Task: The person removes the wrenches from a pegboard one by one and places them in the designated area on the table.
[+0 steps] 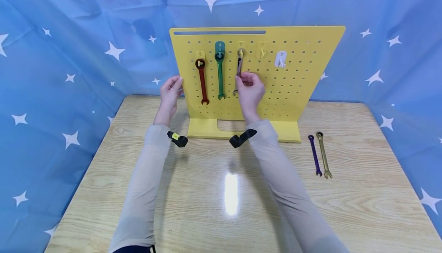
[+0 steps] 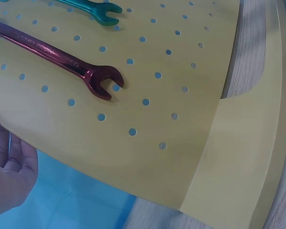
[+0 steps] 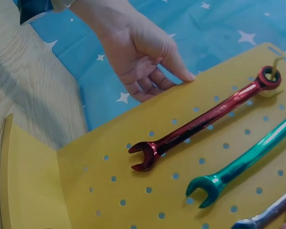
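My left hand (image 1: 169, 96) holds the left edge of a yellow pegboard (image 1: 283, 109), thumb at the front and fingers behind, as the right wrist view shows. With thumb and fingers my right hand (image 1: 252, 94) pinches a silver combination wrench (image 1: 239, 68) by its shaft. The ring end of that wrench is up around the third hook (image 1: 241, 52), its open end pointing down. To its left a green wrench (image 1: 220, 74) and a red wrench (image 1: 202, 82) hang from hooks by their ring ends. In the right wrist view, only part of the silver wrench (image 3: 267, 213) shows.
Right of the silver wrench, a yellow hook (image 1: 262, 50) and a white hook (image 1: 281, 59) bear nothing. A purple wrench (image 1: 314, 155) and a gold wrench (image 1: 324, 155) lie on the wooden table (image 1: 362, 207), right of the board. A blue starred cloth (image 1: 69, 23) hangs behind.
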Demonstrator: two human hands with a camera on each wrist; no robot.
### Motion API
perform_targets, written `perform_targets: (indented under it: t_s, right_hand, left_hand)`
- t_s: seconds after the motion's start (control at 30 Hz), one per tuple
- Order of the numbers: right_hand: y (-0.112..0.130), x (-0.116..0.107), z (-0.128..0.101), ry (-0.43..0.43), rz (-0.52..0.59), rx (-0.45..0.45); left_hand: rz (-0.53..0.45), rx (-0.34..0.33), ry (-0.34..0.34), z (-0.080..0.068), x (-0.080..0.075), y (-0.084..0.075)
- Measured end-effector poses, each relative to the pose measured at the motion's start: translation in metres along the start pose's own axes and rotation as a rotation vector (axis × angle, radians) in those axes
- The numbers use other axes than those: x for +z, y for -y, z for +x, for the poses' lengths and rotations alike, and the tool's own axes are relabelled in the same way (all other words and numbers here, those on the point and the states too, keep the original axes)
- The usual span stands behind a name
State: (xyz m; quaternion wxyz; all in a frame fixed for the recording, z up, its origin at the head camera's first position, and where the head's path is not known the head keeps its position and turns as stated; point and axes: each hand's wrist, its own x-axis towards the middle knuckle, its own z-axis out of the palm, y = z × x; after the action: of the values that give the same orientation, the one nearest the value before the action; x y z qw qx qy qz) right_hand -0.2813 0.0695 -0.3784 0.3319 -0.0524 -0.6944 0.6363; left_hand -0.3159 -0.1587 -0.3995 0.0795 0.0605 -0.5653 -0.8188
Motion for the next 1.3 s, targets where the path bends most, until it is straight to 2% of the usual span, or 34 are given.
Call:
perform_targets:
  t_s: [0.4,0.73,1.03,1.3]
  right_hand:
    - [-0.001,0.008,-0.001,-0.068,-0.078,-0.013]
    - [0.001,0.011,-0.003,-0.106,-0.226,-0.083]
    - [0.000,0.008,-0.003,-0.093,-0.370,-0.140]
    - [-0.001,0.008,-0.004,-0.085,-0.360,-0.175]
  left_hand:
    - [0.000,0.004,0.005,0.000,0.000,0.001]
    - [0.003,0.019,0.017,0.000,0.000,0.001]
    - [0.008,0.014,0.018,0.000,0.000,0.002]
    - [-0.005,-0.001,-0.002,0.000,0.000,0.002]
